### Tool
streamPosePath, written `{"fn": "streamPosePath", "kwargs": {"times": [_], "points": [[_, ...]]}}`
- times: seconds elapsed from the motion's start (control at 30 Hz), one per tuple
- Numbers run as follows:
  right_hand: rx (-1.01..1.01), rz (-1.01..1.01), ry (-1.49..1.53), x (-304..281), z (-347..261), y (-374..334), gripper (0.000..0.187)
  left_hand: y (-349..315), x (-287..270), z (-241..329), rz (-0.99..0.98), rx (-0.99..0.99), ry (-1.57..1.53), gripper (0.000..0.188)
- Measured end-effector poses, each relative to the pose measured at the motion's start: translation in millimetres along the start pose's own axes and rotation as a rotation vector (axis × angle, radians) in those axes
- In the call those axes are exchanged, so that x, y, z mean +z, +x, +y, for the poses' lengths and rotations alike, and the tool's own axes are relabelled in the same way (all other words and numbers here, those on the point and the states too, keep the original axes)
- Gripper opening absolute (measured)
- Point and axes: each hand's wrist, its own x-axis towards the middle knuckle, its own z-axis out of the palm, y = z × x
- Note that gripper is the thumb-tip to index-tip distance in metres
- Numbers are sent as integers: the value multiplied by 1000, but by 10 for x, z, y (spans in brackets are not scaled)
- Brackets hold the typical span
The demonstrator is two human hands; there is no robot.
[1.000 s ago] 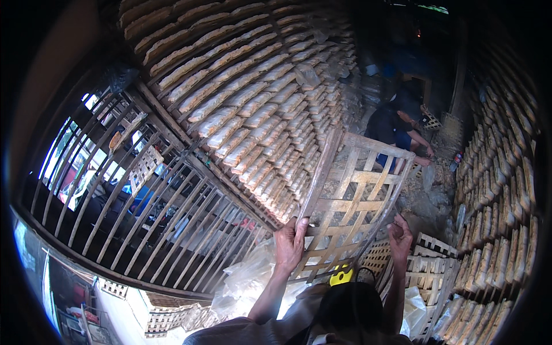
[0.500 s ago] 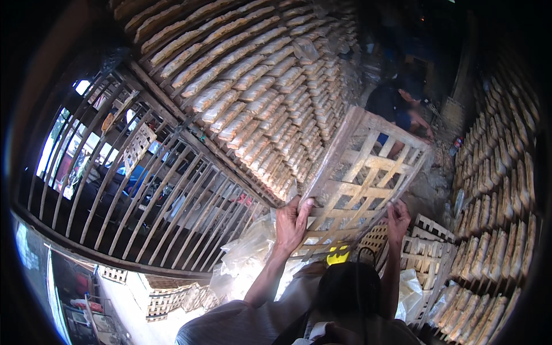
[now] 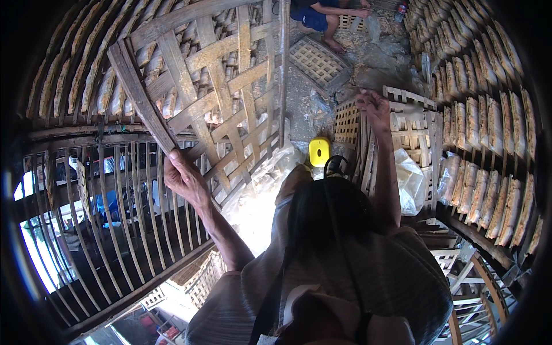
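Note:
My left hand (image 3: 185, 179) grips the wooden frame of a woven bamboo tray (image 3: 215, 54), with the thumb laid over its near left edge. The tray is raised and tilted at the left, and rows of wrapped slabs show through its lattice. My right hand (image 3: 376, 109) is off the tray, its fingers loosely bent and apart with nothing visible in them. Just beneath it, several similar lattice trays (image 3: 347, 123) stand on edge. Another woven tray (image 3: 319, 62) lies flat on the floor farther off.
Slatted racks hold rows of wrapped slabs at the left (image 3: 86, 69) and right (image 3: 483, 195). A slatted wooden barrier (image 3: 123, 213) runs along my left. A yellow object with a dark hole (image 3: 319, 152) and clear plastic sheeting (image 3: 409, 184) lie close by. Another person (image 3: 316, 20) sits ahead.
The tray has swung up and to the left in my left hand. My right hand has let go of its edge and moved to above the standing trays. The view has turned.

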Motion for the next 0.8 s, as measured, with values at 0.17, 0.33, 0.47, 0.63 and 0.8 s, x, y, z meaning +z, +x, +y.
{"fn": "streamPosePath", "kwargs": {"times": [0.17,0.33,0.47,0.63,0.8], "points": [[758,119,-341,-586,772,-871,44,29,-351,-443,-15,45,395,56],[1120,65,-574,-529,1315,-1717,43,90,-407,-1006,-66,-23,548,60],[1245,-11,-602,-127,1532,-1762,40,369,-348,-1400,-113,-166,621,63],[1179,47,-595,-405,2013,-2013,36,982,178,-2037,-247,-206,420,55],[1228,-41,-801,92,1633,-1872,40,1427,379,-2393,-360,-170,363,49]]}}
